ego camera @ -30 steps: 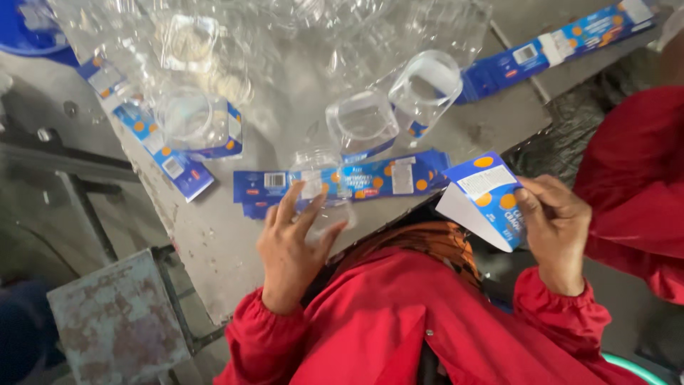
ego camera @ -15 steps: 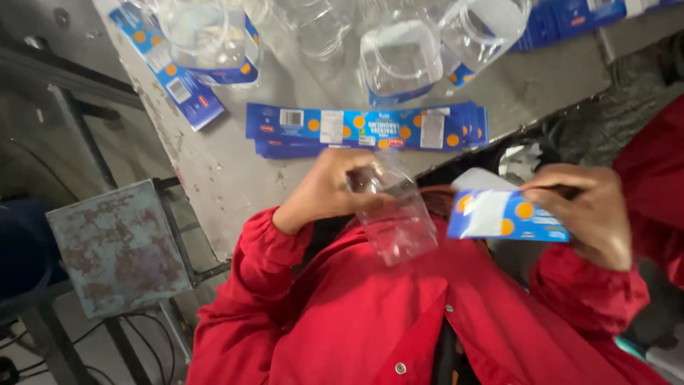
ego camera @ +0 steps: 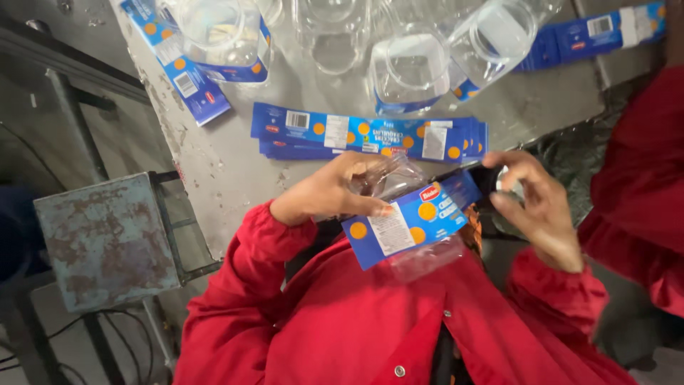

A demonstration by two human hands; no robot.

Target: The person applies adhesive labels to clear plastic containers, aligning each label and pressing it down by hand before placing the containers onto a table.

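My left hand [ego camera: 331, 191] grips a clear plastic jar [ego camera: 397, 177] held sideways over my red jacket. A blue label sleeve with orange dots [ego camera: 406, 224] is wrapped around the jar's middle. My right hand [ego camera: 539, 208] curls its fingers at the sleeve's right end, by the jar's end. The jar's lower part [ego camera: 427, 260] shows below the sleeve. Whether the right fingers pinch the sleeve or only the jar is hard to tell.
A stack of flat blue labels [ego camera: 370, 132] lies on the grey table [ego camera: 214, 167] just beyond my hands. Several clear jars [ego camera: 410, 71] stand further back, some with sleeves. A rusty metal stool [ego camera: 107, 239] is at the left. Another person's red sleeve [ego camera: 641, 178] is at the right.
The blue label that my right hand held apart from the jar now sits around the jar. My left hand has lifted the jar off the table and holds it near my chest.
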